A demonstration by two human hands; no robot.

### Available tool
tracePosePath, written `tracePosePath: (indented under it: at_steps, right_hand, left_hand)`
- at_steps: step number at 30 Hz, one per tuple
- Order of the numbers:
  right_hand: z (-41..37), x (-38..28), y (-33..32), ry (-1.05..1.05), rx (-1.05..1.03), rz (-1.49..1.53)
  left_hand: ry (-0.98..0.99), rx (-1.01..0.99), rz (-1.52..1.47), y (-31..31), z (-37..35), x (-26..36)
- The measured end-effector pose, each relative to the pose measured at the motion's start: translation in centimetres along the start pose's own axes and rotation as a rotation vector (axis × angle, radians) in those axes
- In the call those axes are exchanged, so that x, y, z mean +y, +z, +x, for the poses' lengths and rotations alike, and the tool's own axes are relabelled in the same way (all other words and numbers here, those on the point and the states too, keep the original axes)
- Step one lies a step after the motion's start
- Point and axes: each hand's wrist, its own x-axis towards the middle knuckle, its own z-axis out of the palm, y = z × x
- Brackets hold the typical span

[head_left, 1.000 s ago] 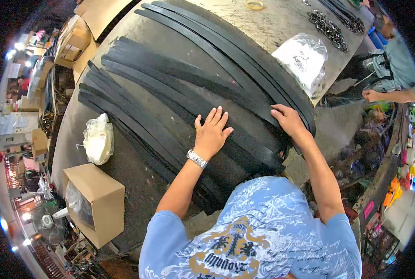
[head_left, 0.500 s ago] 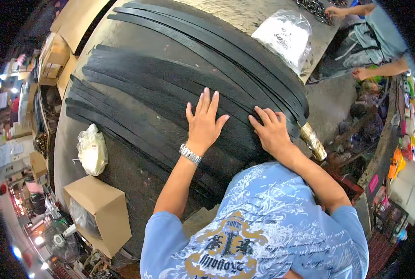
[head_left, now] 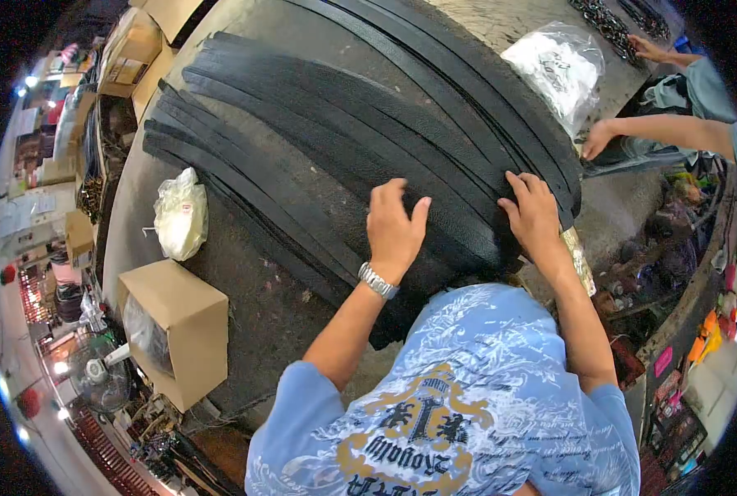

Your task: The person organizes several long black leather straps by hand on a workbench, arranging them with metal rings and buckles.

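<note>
Nearest is the blue shirt (head_left: 443, 397), its front close against the table's near edge, where the black strips (head_left: 327, 116) bunch together. They lie flat along the table (head_left: 253, 302), from beside the body out to the far left, probably because their length needs that whole run of surface. Their far ends fan apart in loose groups, and the rightmost group curves along the right edge (its far tips pass out of view).

The left hand (head_left: 396, 227), with a watch (head_left: 378, 281) at its wrist, is over the middle strips, fingers loosely bent and thumb well out; it grasps nothing, and I cannot tell whether it touches them. The right hand (head_left: 537, 217) has its fingers spread and arched, tips down on the strips near their right-hand ends, perhaps to steady or line up their edges; whether it pinches one I cannot tell.

At near left stands a carton (head_left: 195, 331) with clear plastic inside, and beyond it a pale bag (head_left: 181, 217); both sit left of the strips, which likely leaves the working middle to them. At far right are a white bag (head_left: 554, 73), a co-worker's lowered hand (head_left: 601, 139) just beside it, and, farther, the co-worker's other hand (head_left: 648, 50) at some chains (head_left: 601, 29).
</note>
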Motion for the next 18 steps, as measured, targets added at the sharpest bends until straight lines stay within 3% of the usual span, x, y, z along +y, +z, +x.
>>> tracePosePath:
  at_steps: [4,9,13,15,18]
  right_hand:
    - [0.7,0.0,-0.8,0.012,-0.062,0.039]
    - [1.7,-2.1,-4.6,-0.002,0.004,0.202]
    - [0.6,-4.1,-6.2,-0.072,-0.014,0.322]
    - [-0.7,-3.5,-3.8,-0.044,-0.132,0.318]
    - [-2.3,-3.4,-1.4,0.012,-0.254,0.296]
  left_hand:
    - [-0.261,0.045,0.002,0.0,0.1,0.3]
    - [-0.305,0.087,-0.001,0.7,1.1,-0.1]
    - [-0.364,0.084,-0.173,0.1,1.3,1.2]
    - [-0.370,0.124,-0.244,0.9,1.0,0.5]
    - [-0.538,0.103,-0.655,1.0,0.0,0.3]
